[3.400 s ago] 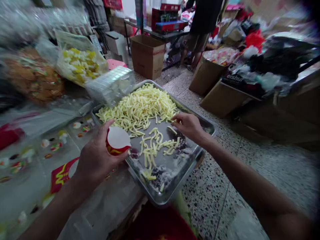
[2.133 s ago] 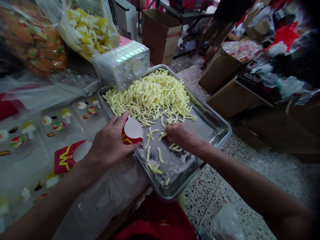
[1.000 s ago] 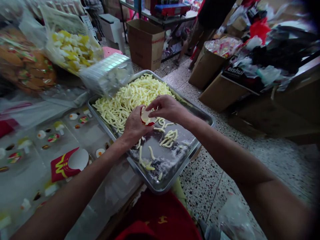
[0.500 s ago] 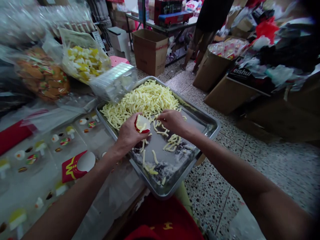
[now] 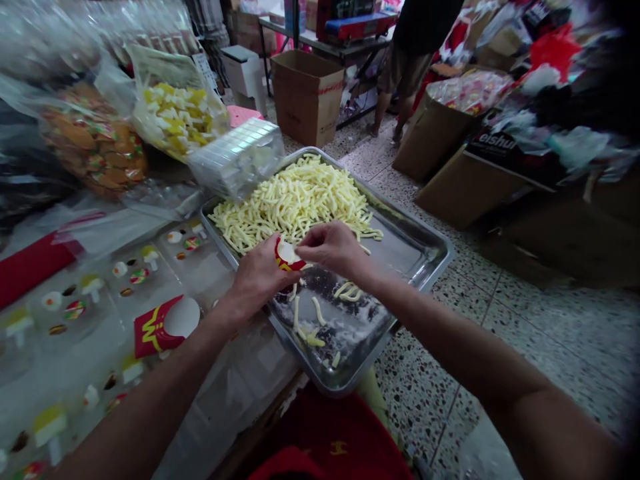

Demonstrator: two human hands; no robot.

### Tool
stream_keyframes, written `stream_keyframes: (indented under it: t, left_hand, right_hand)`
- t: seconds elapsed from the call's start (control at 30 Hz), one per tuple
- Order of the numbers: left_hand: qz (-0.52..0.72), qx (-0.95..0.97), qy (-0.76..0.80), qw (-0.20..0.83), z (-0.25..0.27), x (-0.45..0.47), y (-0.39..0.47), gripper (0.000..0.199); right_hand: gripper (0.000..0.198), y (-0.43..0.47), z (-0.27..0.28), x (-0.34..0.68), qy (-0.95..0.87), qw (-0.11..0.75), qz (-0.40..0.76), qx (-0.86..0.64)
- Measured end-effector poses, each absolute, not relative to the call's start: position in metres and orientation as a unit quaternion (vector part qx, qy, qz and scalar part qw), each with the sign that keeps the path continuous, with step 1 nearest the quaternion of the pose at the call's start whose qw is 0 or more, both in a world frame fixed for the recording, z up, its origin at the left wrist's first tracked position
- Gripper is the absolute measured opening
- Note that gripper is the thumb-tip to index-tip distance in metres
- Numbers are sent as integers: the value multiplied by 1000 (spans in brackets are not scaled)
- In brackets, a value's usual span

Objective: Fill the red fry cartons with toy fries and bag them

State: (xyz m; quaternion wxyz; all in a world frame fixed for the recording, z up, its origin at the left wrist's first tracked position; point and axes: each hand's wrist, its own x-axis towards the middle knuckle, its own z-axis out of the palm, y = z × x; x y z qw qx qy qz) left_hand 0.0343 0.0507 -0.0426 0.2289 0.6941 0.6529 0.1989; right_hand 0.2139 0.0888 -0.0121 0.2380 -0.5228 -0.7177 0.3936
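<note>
My left hand [image 5: 256, 272] grips a small red and white french fry carton [image 5: 287, 255], its mouth turned up. At that mouth, the pinched fingers of my right hand [image 5: 334, 250] are closed; whatever lies between the fingertips is hidden. Both hands are over a metal tray [image 5: 407, 250]. A heap of pale yellow toy-like french fries [image 5: 305, 200] fills its far left part, and several loose ones lie nearer me among white powder. Left of my left forearm, a second red fry carton [image 5: 153, 332] with a yellow mark rests on the plastic-covered table.
Clear plastic sheets [image 5: 100, 300] with tiny food-shaped pieces cover the table at left. Behind stand stacked clear boxes [image 5: 240, 150], a bag of yellow-white pieces [image 5: 177, 117] and a bag of orange-brown pieces [image 5: 95, 140]. Cardboard boxes [image 5: 307, 100] and a person [image 5: 415, 53] are farther back.
My right hand has moved left from the loose fries to the carton's mouth. The carton remains in my left hand. The view has shifted slightly.
</note>
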Motion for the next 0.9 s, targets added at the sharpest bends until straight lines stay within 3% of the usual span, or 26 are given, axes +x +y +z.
stream_keyframes:
  t: [0.1, 0.3, 0.4, 0.5, 0.67, 0.8, 0.9]
  left_hand:
    - [192, 696, 659, 210, -38, 43, 48, 48]
    - [304, 688, 626, 207, -43, 43, 61, 71]
    - [381, 689, 592, 172, -44, 41, 74, 72]
    - [436, 688, 561, 146, -47, 35, 81, 74]
    - [450, 658, 581, 165, -59, 13, 79, 81]
    - [454, 637, 601, 165, -59, -3, 71, 82]
    - [449, 643, 597, 169, -52, -6, 63, 85]
  right_hand:
    - [12, 80, -21, 200, -750, 247, 312, -529]
    - [16, 108, -19, 192, -766, 219, 293, -528]
    - [16, 117, 4, 179, -824, 179, 226, -487]
    - [17, 119, 27, 177, -875, 135, 233, -401]
    - [19, 99, 14, 202, -830, 201, 204, -478]
    - [31, 67, -31, 207, -853, 71, 147, -496]
    - [27, 57, -57, 200, -865, 17, 120, -486]
